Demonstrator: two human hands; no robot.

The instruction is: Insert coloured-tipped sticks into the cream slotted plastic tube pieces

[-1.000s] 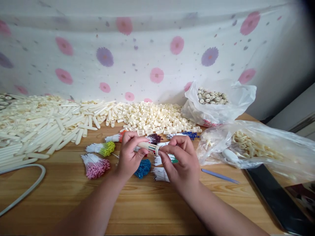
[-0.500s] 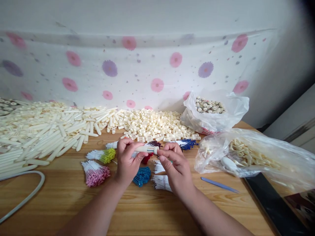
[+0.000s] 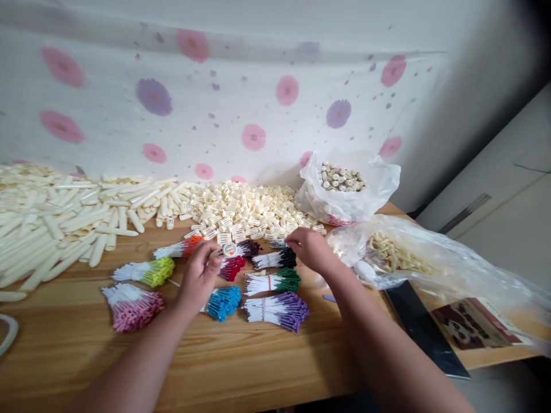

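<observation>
My left hand [image 3: 198, 278] is closed around a cream multicolour pen barrel [image 3: 227, 251], its round end with coloured dots turned toward me. Farther right, my right hand [image 3: 310, 248] reaches over the far end of the bundles, fingers pinched beside a white-stemmed bundle [image 3: 278, 244] whose tips it covers. Whether a refill is between those fingers is hidden. Around the hands lie bundles of white pen refills with coloured ends: black [image 3: 284, 258], green [image 3: 287, 281], purple [image 3: 293, 311], light blue [image 3: 226, 303], red [image 3: 233, 268], orange [image 3: 189, 246], yellow [image 3: 161, 271] and pink [image 3: 144, 312].
Cream pen tubes [image 3: 64, 229] and slotted cream pieces [image 3: 245, 209] are heaped along the back. At right stand a white bag [image 3: 314, 198] of pen parts and a clear bag [image 3: 434, 246]. A black flat object [image 3: 424, 327] and a printed booklet [image 3: 473, 324] lie at the right edge.
My right hand has left the pen and moved up to the far bundles. My left hand still holds the pen, now with its end toward me. The view has swung right.
</observation>
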